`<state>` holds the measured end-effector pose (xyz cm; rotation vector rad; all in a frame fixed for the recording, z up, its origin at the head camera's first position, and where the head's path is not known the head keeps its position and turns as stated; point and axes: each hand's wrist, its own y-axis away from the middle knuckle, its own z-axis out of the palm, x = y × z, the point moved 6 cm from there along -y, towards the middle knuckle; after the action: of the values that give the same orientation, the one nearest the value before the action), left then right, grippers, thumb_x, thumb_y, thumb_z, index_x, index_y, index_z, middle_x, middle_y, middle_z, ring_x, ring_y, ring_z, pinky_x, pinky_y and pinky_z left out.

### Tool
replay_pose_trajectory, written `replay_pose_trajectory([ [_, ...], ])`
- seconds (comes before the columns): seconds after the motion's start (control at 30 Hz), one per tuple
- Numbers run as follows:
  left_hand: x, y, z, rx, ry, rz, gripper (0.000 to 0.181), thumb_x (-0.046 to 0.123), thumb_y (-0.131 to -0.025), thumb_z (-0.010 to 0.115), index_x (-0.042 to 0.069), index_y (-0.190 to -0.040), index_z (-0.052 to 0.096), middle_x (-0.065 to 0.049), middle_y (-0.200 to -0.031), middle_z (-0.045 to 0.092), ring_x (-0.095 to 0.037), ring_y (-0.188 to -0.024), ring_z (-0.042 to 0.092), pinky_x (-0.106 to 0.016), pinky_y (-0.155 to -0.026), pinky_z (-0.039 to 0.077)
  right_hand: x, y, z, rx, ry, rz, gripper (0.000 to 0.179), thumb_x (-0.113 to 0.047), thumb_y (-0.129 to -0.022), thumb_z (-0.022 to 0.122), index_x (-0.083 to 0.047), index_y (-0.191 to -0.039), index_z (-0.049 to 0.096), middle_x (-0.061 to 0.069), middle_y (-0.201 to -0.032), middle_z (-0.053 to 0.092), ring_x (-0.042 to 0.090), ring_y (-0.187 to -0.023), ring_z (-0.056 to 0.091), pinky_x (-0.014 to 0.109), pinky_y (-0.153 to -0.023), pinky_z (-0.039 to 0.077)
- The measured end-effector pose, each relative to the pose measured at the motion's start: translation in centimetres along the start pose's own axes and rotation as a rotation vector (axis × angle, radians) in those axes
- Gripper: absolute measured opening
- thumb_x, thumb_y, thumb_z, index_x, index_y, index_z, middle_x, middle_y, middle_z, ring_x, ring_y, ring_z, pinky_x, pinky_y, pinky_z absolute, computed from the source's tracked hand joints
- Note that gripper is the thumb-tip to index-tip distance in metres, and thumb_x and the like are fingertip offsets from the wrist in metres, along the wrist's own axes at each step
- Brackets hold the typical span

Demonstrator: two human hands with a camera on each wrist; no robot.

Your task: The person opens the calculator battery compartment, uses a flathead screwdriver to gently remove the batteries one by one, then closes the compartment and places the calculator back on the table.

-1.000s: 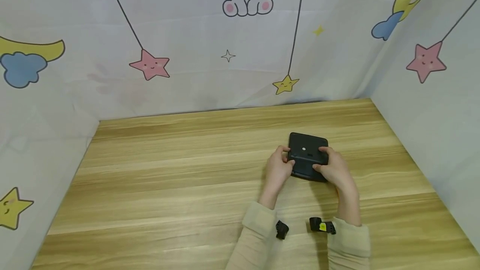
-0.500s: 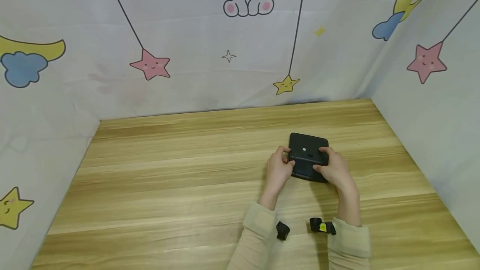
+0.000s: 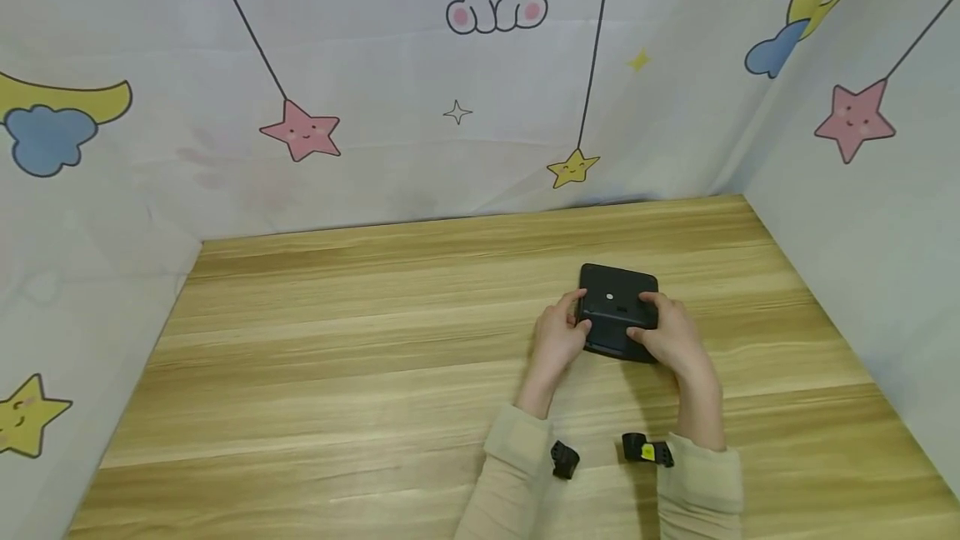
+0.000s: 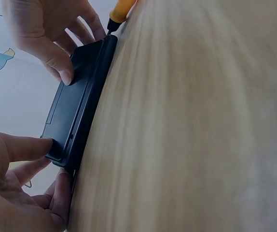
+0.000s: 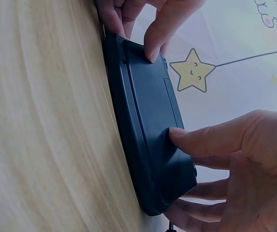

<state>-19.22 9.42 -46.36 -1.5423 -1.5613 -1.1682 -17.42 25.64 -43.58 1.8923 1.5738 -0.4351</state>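
A black calculator-like device [image 3: 617, 311] lies on the table with its underside up, showing a small white dot and a raised part. At its left edge my left hand [image 3: 557, 336] holds it, thumb on the near part and other fingers along the side. My right hand [image 3: 675, 342] grips the right side, its thumb pressing the near part. In the left wrist view the thumbs rest on the device's [image 4: 71, 104] flat panel. An orange-handled tool [image 4: 121, 10], perhaps a screwdriver, lies beyond the right hand; the head view hides it.
The wood-grain table [image 3: 337, 357] meets a white printed cloth [image 3: 390, 165] at the back and both sides. Black wrist cameras [image 3: 565, 459] stick out inward from the sleeves.
My left index finger has slid slightly forward along the device's left edge and straightened a little. The device and my right hand stay almost still.
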Motion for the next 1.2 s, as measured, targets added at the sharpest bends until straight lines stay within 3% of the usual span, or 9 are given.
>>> replay_pose_trajectory([
  [0.2,-0.1,0.0,0.1,-0.012,0.009,-0.018,0.049,0.006,-0.087,0.066,0.022,-0.133,0.058,-0.007,-0.088,0.053,-0.015,-0.079,0.044,-0.022,-0.064,0.033,-0.6,0.1,-0.3,0.052,0.028,-0.078,0.054,-0.011,-0.090,0.062,0.001,-0.139,0.043,0.037,-0.144,0.031,0.055,-0.132,0.028,0.066,-0.107,0.024],
  [0.4,-0.2,0.0,-0.2,-0.011,-0.009,-0.014,0.049,0.007,-0.086,0.066,0.021,-0.132,0.059,-0.006,-0.086,0.053,-0.015,-0.077,0.045,-0.022,-0.064,0.033,-1.7,0.3,0.0,0.105,0.108,-0.234,0.038,-0.006,-0.088,0.064,0.002,-0.125,0.058,0.032,-0.131,0.051,0.052,-0.123,0.044,0.063,-0.102,0.033],
  [0.5,-0.2,0.0,-0.2,-0.017,-0.024,-0.013,0.049,0.008,-0.087,0.066,0.022,-0.133,0.058,-0.005,-0.084,0.051,-0.014,-0.075,0.044,-0.022,-0.063,0.033,-1.8,0.4,0.1,0.121,0.136,-0.277,0.034,-0.004,-0.087,0.064,0.004,-0.120,0.061,0.031,-0.127,0.054,0.051,-0.119,0.047,0.062,-0.099,0.036],
  [1.2,0.0,-0.5,-0.5,-0.026,-0.018,-0.011,0.048,0.009,-0.086,0.067,0.023,-0.132,0.059,-0.005,-0.083,0.051,-0.013,-0.073,0.039,-0.021,-0.063,0.030,-2.7,0.6,0.2,0.185,0.286,-0.358,0.028,-0.004,-0.084,0.068,0.001,-0.112,0.063,0.025,-0.111,0.063,0.044,-0.102,0.058,0.056,-0.085,0.046],
])
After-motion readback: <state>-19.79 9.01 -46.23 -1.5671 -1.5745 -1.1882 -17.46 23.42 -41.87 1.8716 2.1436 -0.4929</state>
